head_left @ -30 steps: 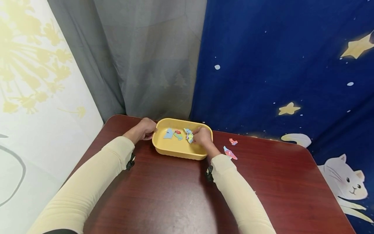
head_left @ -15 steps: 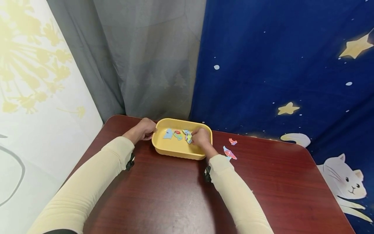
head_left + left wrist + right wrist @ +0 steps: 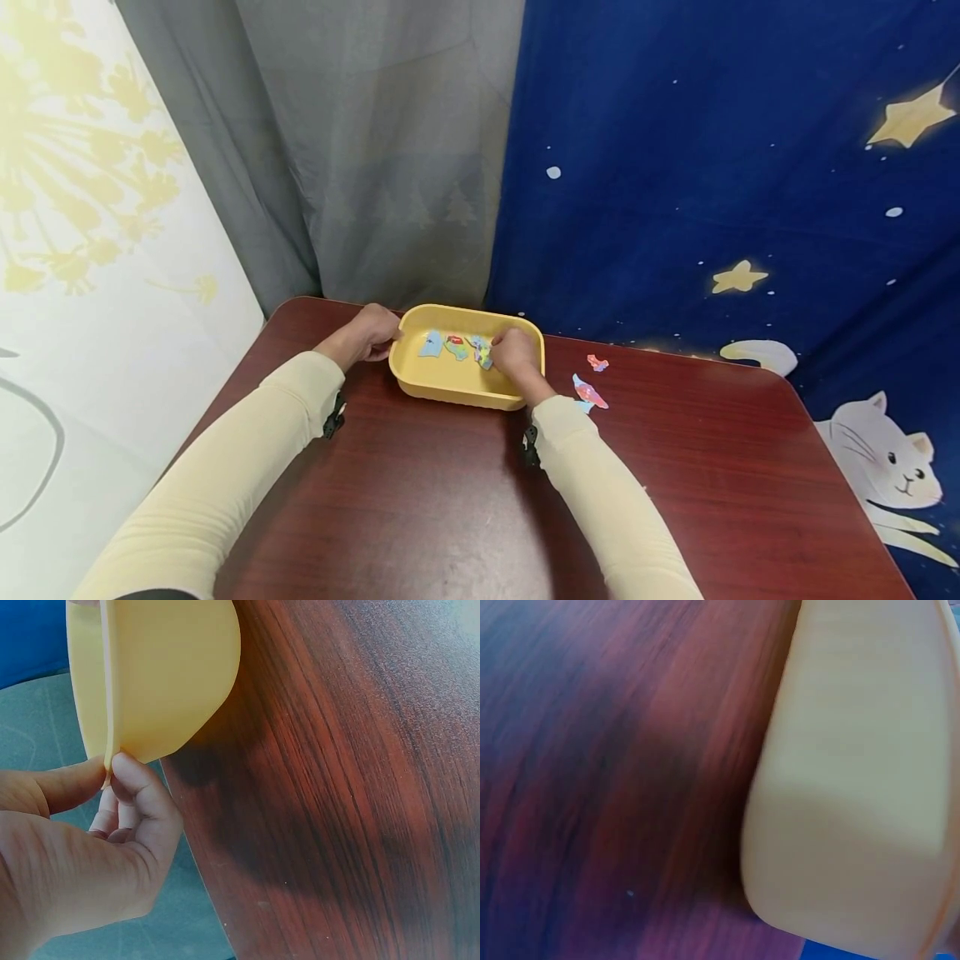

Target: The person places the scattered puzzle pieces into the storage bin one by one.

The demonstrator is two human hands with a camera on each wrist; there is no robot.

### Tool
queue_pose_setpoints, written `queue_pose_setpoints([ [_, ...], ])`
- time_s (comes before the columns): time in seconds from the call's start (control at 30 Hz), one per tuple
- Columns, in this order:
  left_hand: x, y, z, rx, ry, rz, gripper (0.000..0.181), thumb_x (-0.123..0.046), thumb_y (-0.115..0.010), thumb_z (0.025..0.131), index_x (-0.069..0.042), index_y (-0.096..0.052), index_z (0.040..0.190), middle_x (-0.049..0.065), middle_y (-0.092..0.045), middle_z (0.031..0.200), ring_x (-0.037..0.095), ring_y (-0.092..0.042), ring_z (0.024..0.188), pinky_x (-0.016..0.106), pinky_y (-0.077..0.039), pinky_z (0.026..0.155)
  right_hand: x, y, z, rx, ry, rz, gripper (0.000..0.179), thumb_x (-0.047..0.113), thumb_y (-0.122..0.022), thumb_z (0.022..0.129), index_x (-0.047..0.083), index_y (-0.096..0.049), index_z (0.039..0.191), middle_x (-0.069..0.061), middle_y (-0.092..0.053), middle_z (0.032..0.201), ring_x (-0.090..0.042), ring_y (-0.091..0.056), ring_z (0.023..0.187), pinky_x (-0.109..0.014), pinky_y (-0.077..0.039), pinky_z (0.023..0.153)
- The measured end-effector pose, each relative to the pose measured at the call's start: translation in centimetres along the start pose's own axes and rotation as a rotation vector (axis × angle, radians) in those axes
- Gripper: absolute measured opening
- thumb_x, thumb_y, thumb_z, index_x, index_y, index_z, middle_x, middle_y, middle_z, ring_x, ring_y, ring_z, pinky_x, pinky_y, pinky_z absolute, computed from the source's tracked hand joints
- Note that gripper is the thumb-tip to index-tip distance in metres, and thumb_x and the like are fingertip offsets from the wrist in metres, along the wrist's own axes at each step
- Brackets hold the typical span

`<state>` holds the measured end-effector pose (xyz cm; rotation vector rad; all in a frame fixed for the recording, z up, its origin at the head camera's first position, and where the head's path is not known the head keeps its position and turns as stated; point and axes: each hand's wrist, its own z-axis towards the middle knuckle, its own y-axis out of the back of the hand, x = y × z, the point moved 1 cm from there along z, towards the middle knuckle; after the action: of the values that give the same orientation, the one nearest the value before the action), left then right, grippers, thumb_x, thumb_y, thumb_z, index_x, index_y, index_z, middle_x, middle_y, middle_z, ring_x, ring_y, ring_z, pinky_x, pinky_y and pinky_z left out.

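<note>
A: Tray (image 3: 465,395), position?
B: On the table (image 3: 420,500), toward its far edge; curtain (image 3: 660,167) behind.
A: Contents, left to right?
B: Leftmost piece (image 3: 431,344), middle piece (image 3: 456,348), rightmost piece (image 3: 481,351), then the right hand (image 3: 517,353), just beside the last; contact not discernible.
A: Tray's left end?
B: Left hand (image 3: 377,331), astride the rim (image 3: 111,682).
A: Right of the tray?
B: On the table: near piece (image 3: 590,392), far piece (image 3: 597,363) behind it, apart from the tray.

The reddish-brown wood-grain tabletop (image 3: 420,492) carries a yellow tray (image 3: 457,395) at its far edge; to the right lie a small red piece (image 3: 597,362) and a pink-and-blue piece (image 3: 590,392), possibly two overlapping.
</note>
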<state>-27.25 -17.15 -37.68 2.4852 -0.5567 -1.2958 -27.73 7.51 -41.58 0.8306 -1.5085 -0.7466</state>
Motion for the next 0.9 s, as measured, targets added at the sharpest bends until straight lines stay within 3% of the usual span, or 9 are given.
queue_pose_setpoints([
  [0.2,-0.1,0.0,-0.1,-0.005,-0.003,-0.004,0.021,-0.008,-0.05,0.095,0.003,-0.058,0.111,0.007,-0.056,0.077,0.012,-0.055,0.057,0.024,-0.053,0.057,0.2,1.2,-0.1,-0.038,0.016,0.02,0.021,0.006,-0.064,0.082,0.007,-0.077,0.099,-0.005,-0.073,0.101,-0.019,-0.064,0.086,-0.028,-0.053,0.074],
  [0.33,-0.1,0.0,-0.3,0.0,0.002,-0.007,0.02,-0.007,-0.049,0.095,0.002,-0.058,0.11,0.006,-0.057,0.075,0.012,-0.055,0.055,0.023,-0.053,0.056,0.1,1.9,-0.1,-0.06,-0.008,0.09,0.017,0.009,-0.064,0.085,0.008,-0.077,0.097,-0.006,-0.074,0.092,-0.016,-0.069,0.077,-0.026,-0.055,0.066],
  [0.5,-0.1,0.1,-0.4,-0.005,-0.001,-0.011,0.019,-0.006,-0.048,0.095,0.002,-0.058,0.109,0.006,-0.056,0.073,0.011,-0.055,0.054,0.022,-0.051,0.054,0.0,2.5,0.1,-0.029,-0.055,0.25,0.014,0.008,-0.064,0.089,0.003,-0.074,0.097,-0.012,-0.073,0.087,-0.017,-0.071,0.068,-0.022,-0.055,0.057],
  [0.7,0.0,0.0,-0.1,-0.002,-0.006,-0.01,0.018,-0.006,-0.05,0.094,0.002,-0.058,0.107,0.005,-0.055,0.073,0.011,-0.054,0.054,0.023,-0.052,0.055,-0.7,3.4,0.0,-0.006,-0.09,0.409,0.019,0.006,-0.063,0.089,-0.002,-0.071,0.104,-0.019,-0.072,0.093,-0.019,-0.072,0.07,-0.025,-0.058,0.061],
  [0.9,0.1,-0.1,0.1,-0.002,-0.005,-0.006,0.02,-0.007,-0.05,0.095,0.002,-0.058,0.111,0.006,-0.056,0.077,0.011,-0.054,0.055,0.023,-0.052,0.055,-2.3,5.1,-0.3,-0.03,-0.133,0.637,0.022,0.006,-0.061,0.091,-0.004,-0.068,0.11,-0.022,-0.07,0.098,-0.016,-0.07,0.068,-0.027,-0.059,0.065],
])
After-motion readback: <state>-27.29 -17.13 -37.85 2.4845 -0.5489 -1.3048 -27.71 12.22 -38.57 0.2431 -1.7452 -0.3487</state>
